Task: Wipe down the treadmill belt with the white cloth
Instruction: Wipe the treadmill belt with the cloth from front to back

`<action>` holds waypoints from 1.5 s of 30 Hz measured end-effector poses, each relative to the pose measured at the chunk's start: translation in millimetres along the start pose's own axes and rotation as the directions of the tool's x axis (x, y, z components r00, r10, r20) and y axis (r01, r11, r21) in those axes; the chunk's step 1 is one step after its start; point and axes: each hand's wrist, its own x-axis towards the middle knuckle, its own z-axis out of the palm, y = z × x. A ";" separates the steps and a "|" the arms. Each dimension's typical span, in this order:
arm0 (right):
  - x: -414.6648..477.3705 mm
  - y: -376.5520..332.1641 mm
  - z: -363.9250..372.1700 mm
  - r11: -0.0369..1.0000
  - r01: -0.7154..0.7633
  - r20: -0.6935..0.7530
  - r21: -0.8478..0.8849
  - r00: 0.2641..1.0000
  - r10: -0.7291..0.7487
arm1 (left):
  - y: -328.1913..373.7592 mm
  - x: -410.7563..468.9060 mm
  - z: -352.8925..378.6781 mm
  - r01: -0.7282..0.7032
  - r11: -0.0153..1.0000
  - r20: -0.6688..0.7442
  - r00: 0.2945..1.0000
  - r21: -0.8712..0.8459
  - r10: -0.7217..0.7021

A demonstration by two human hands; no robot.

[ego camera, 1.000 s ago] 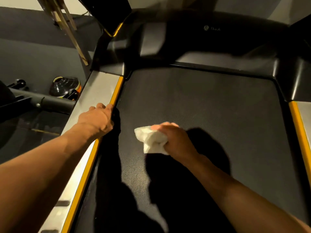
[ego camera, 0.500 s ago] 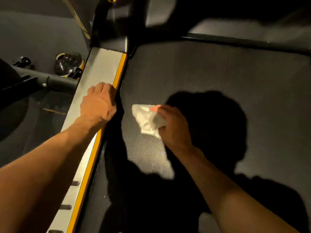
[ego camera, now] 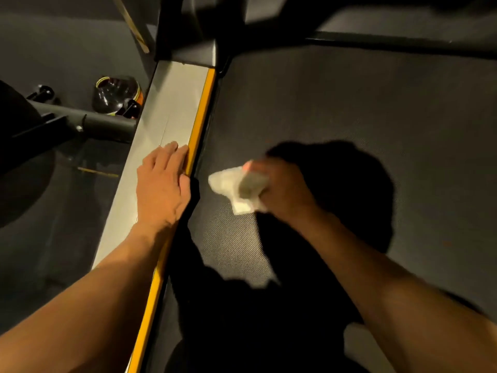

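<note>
The dark, textured treadmill belt (ego camera: 336,117) fills the middle and right of the view. My right hand (ego camera: 285,189) presses a crumpled white cloth (ego camera: 236,187) onto the belt near its left edge; hand and cloth are blurred by motion. My left hand (ego camera: 161,187) lies flat with fingers together on the grey side rail (ego camera: 172,103), its fingertips at the yellow strip (ego camera: 203,111) that borders the belt. It holds nothing.
Left of the rail, on the dark floor, lie a black and yellow rounded object (ego camera: 117,95) and a grey metal tube (ego camera: 105,125) of other equipment. The treadmill's black front cover (ego camera: 403,28) closes the belt's far end. Deep shadows of my head and arms fall on the belt.
The view has tilted down and closer to the belt. My right hand has slid the cloth left, toward the yellow strip. The left hand stays on the rail.
</note>
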 end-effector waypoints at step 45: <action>-19.1 -12.3 18.6 0.911 0.170 0.189 -0.376 0.976 -0.104 | -3.4 -0.9 7.3 0.013 1.000 -0.063 0.998 -0.014 -0.013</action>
